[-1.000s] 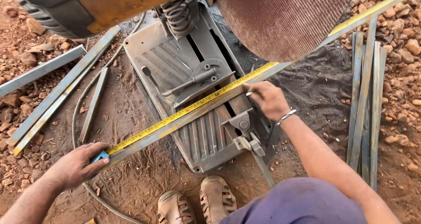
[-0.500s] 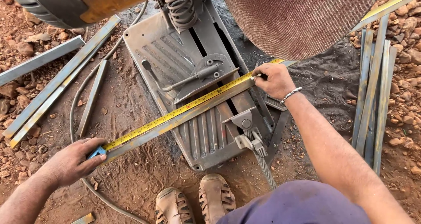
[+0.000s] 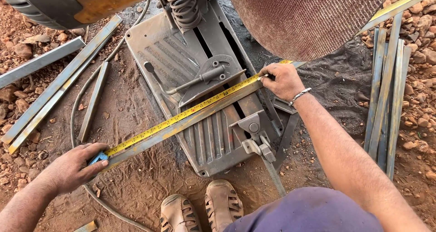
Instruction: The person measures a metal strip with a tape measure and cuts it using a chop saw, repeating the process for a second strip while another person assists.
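Pinning a yellow tape measure (image 3: 181,116) (flat, ribbon-thin) along a grey steel bar (image 3: 195,120), both hands' fingers (image 3: 97,161) closed.

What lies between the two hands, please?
In the head view, a yellow tape stretched along a steel bar spans from left hand to right hand, across the saw base.

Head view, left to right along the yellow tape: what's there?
Left hand pinning the tape's end → yellow measuring tape along the metal bar → right hand → bundle of metal strips on the ground.
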